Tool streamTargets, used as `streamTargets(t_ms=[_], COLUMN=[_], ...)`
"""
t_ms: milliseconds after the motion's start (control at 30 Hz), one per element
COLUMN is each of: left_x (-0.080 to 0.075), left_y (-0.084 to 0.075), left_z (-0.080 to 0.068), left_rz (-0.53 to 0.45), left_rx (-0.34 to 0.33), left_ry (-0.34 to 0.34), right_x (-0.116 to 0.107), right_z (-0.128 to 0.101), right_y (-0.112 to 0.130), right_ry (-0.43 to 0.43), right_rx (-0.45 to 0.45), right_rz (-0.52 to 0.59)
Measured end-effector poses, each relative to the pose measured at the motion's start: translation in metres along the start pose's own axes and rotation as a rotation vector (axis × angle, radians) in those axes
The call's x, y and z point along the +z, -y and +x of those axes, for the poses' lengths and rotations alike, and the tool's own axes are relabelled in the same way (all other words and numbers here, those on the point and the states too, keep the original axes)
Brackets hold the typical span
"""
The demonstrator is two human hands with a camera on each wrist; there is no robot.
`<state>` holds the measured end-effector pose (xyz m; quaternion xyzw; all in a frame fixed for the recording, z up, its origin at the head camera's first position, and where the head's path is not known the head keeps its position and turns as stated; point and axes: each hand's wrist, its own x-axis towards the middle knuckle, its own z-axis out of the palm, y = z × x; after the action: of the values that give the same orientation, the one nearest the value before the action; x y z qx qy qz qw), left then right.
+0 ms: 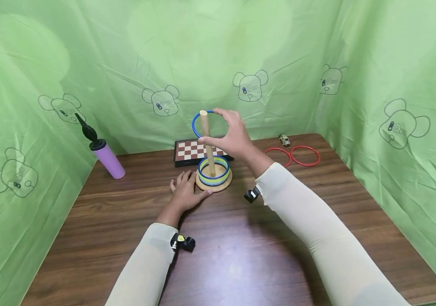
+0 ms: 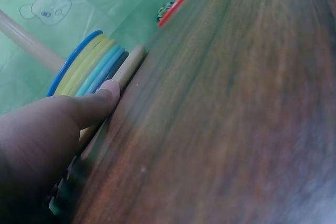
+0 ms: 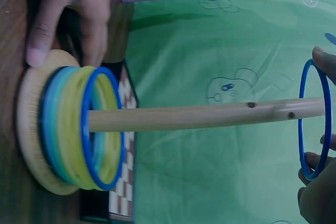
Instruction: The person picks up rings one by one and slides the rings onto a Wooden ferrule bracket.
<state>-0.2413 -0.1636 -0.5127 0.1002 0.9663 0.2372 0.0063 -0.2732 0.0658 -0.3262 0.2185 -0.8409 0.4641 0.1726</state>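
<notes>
Right hand (image 1: 232,137) pinches a blue ring (image 1: 199,123) encircling the wooden peg (image 1: 208,142) tip, its far arc hidden behind the fingers, while the left hand (image 1: 185,191) presses flat-fingered against the base (image 1: 213,185) below.

right hand (image 1: 232,138) holding blue ring (image 1: 202,124) over peg (image 1: 208,142), left hand (image 1: 185,192) bracing base (image 1: 214,183)

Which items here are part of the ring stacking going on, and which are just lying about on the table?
In use:
- blue ring, pinched by the right hand at the top of the wooden peg
- wooden base, touched by the left hand
- stacked rings

Lying about:
- red rings, likely next
- chessboard
- purple pump
- toy car
</notes>
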Motion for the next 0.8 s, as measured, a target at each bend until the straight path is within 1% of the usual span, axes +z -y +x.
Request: streamTargets(t_ms=[267, 533, 633, 800], left_x=[0.002, 0.001, 0.001, 0.002], left_y=[0.0, 0.0, 0.001, 0.003], left_z=[0.001, 0.001, 0.001, 0.004], left_rz=[-0.002, -0.003, -0.008, -0.027], left_rx=[-0.004, -0.002, 0.0, 0.002], left_ry=[-0.006, -0.004, -0.004, -0.001], right_x=[0.013, 0.026, 0.033, 0.045], right_z=[-0.01, -0.018, -0.022, -0.03], right_y=[-0.015, -0.027, -0.035, -0.046], right_ry=[0.034, 0.056, 0.055, 0.063], right_rx=[0.059, 0.143, 0.159, 0.176], right_rz=[-0.007, 0.039, 0.034, -0.016])
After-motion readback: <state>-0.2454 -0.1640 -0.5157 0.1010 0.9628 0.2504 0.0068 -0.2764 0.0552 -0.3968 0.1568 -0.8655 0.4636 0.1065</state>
